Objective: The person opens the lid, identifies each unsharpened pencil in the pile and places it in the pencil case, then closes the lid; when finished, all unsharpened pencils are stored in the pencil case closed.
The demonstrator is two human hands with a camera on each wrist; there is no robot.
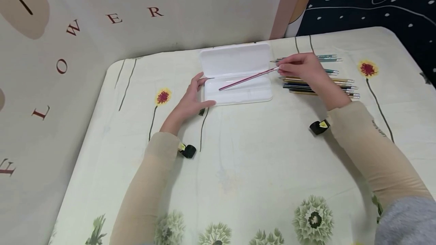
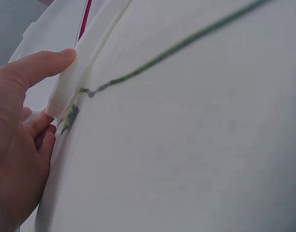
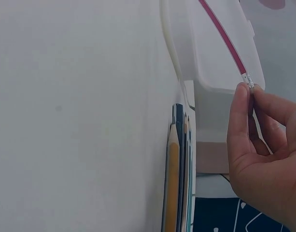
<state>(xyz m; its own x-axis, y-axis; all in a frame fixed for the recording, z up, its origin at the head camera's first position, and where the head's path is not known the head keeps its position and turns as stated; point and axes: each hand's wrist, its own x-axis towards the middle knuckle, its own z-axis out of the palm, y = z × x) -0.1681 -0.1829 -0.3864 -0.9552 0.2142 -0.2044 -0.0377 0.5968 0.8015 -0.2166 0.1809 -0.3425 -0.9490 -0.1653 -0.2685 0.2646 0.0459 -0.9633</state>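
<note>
Red pencil (image 1: 248, 79) slants over the open white case (image 1: 238, 96) in the upper middle of the head frame; the right hand (image 1: 303, 67) pinches its silver-banded end between thumb and fingers; whether its other end touches the case I cannot tell; the left hand (image 1: 190, 100) grips the case's left end, thumb at the near rim; more pencils (image 1: 299, 86) lie at upper right, partly hidden beneath the right arm.
</note>
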